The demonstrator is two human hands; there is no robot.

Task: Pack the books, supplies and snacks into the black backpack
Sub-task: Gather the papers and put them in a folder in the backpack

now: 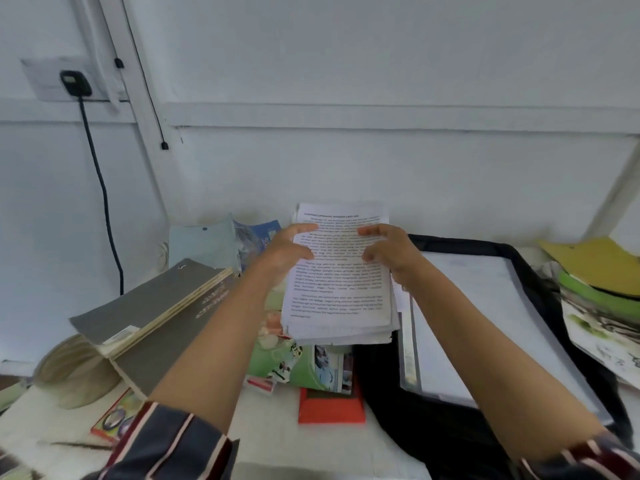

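Fingers (304,227) of the left hand (287,249) and the right hand (391,252) clasp opposite edges of a thick stack of printed pages (337,289), apparently squaring the loose, limp sheets for packing. Just right, the black backpack (540,289) lies open on the desk (277,441), a white folder (485,323) inside. Grey hardbacks (149,306) lean at left.

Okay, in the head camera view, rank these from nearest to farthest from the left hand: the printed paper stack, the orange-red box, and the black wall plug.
1. Printed paper stack: under the left hand, touching it.
2. Orange-red box: below, near the table's front.
3. Black wall plug: far upper left, on the wall.
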